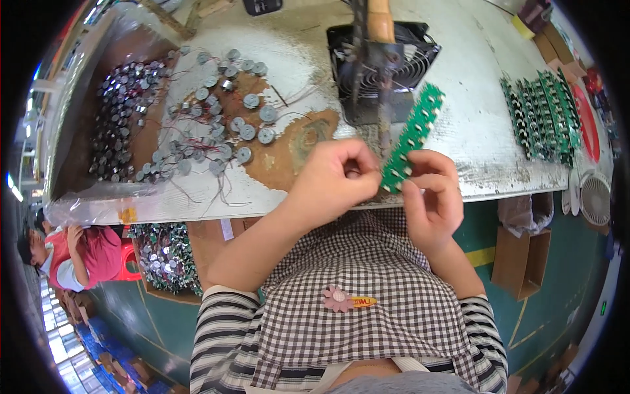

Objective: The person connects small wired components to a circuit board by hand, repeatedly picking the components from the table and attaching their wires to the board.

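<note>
1. Right hand (433,197): narrowly pinches the green circuit-board strip (413,138) near its lower end, above the front of the workbench (469,98).
2. Left hand (341,172): fingertips drawn together at that end; whether they grip it cannot be told.
3. Small wired motors (247,132): scattered leftward.

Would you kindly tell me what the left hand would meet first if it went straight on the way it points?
The left hand would probably meet the green circuit board first, right ahead of it; whether they touch is hard to tell.
</note>
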Available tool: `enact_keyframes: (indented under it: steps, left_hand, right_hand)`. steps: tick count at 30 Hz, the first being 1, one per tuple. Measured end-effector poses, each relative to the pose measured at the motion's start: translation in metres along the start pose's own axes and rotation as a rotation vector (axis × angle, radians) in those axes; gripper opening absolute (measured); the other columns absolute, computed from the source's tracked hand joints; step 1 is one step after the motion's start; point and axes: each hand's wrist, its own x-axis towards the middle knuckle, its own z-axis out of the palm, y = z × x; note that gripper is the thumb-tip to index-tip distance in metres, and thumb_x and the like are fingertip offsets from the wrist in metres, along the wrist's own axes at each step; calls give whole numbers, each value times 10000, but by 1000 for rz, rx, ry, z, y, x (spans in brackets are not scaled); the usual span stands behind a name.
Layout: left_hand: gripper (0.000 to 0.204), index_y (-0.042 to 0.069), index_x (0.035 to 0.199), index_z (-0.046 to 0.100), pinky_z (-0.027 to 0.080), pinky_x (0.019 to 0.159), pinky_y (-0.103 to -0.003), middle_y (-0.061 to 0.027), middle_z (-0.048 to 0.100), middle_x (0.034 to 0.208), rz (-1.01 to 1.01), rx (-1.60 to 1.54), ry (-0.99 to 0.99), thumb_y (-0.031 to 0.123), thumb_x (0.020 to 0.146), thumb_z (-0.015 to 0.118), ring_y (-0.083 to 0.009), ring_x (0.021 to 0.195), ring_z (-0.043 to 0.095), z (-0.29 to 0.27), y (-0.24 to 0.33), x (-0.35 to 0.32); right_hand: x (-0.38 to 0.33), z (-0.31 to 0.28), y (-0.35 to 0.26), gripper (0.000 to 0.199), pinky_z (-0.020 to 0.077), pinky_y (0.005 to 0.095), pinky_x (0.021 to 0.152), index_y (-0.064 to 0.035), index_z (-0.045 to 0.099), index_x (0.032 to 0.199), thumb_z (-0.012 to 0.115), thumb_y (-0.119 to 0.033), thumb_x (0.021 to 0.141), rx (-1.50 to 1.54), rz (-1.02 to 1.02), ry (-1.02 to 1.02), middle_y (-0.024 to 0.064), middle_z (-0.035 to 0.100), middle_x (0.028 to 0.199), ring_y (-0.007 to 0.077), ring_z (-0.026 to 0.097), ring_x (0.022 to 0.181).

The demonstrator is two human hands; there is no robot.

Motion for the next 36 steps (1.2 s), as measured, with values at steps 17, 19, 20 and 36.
enact_keyframes:
  steps: [17, 19, 20, 36]
  left_hand:
    - [57, 33, 712, 596, 495, 664, -391, -112, 576, 792, 573, 1587, 383, 70, 732, 634, -292, 796, 582, -114, 22, 10]
    - [150, 28, 895, 620, 479, 710, -398, -122, 577, 842, 455, 1492, 348, 73, 754, 646, -312, 823, 577, -114, 12, 13]
    - [173, 30, 906, 607, 479, 708, -406, -130, 567, 831, 486, 1473, 363, 87, 750, 655, -332, 803, 576, -116, 7, 15]
    - [67, 11, 884, 571, 426, 611, -245, -25, 546, 782, 480, 564, 620, 66, 853, 594, -104, 666, 526, -110, 18, -16]
  right_hand:
    - [0, -4, 16, 60, 448, 198, 586, 17, 511, 846, 541, 54, 883, 301, 307, 0, 125, 599, 927, 86, 539, 671]
    - [2, -3, 15, 62, 447, 198, 592, 16, 509, 845, 536, 59, 882, 291, 297, -6, 127, 597, 929, 87, 537, 672]
    - [3, -2, 15, 65, 447, 198, 599, 16, 507, 843, 530, 63, 881, 275, 287, -6, 128, 596, 930, 88, 534, 672]
    - [-5, -6, 12, 48, 459, 215, 616, 12, 489, 875, 515, -2, 913, 197, 255, -46, 132, 565, 965, 102, 531, 667]
